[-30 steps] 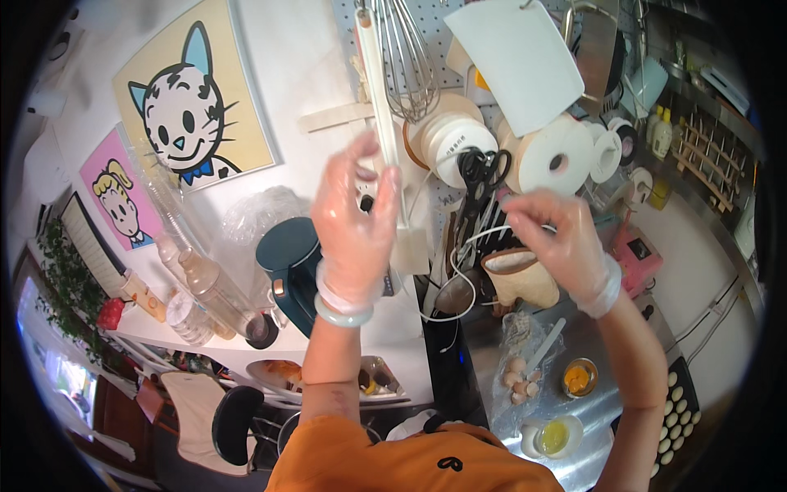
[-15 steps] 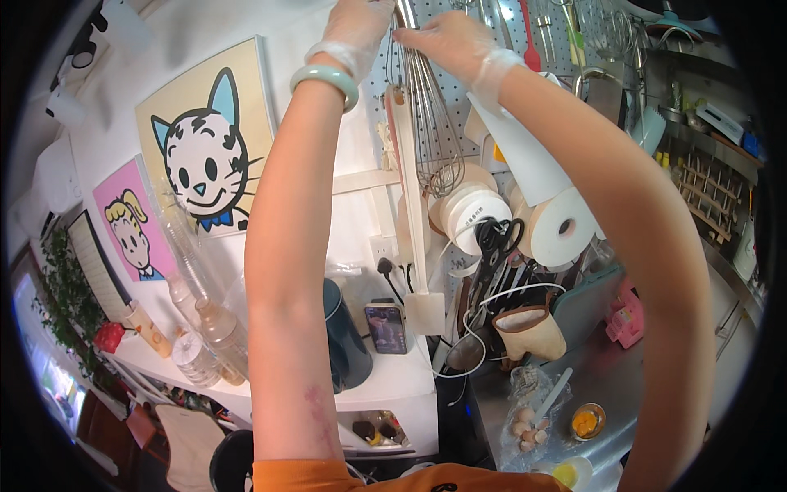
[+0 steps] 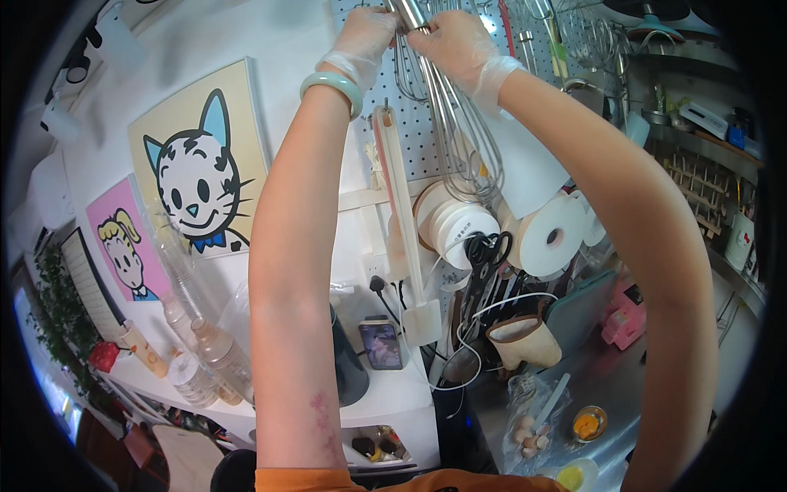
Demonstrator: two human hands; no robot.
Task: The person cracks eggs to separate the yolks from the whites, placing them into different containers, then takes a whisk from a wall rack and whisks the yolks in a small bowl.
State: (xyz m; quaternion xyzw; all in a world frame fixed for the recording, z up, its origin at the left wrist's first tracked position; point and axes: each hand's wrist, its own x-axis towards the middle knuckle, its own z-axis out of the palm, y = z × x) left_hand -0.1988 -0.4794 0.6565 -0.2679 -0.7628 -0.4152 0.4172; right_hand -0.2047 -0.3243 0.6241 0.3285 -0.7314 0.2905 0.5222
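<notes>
Both my hands, in clear gloves, are raised to the pegboard (image 3: 414,135) at the top of the view. A large metal wire whisk (image 3: 467,156) hangs balloon-down between them. My right hand (image 3: 456,51) is closed, pinching the whisk where its handle meets the wires. The fingers of my left hand (image 3: 366,41) are closed at the handle's left side; their tips are partly hidden. Behind the large whisk shows a smaller whisk (image 3: 407,70). A long pale spatula (image 3: 421,321) hangs below my left hand.
Ribbon rolls (image 3: 548,236), black scissors (image 3: 487,252) and a beige oven mitt (image 3: 525,340) sit below the whisks. A phone (image 3: 381,344) stands on the white counter. Egg yolks in a small bowl (image 3: 589,424) and bagged eggshells (image 3: 531,435) lie on the steel table.
The large whisk has swung right and tilted, its wires now nearer the camera. My right hand has shifted slightly down along it, and both hands sit a little lower in view.
</notes>
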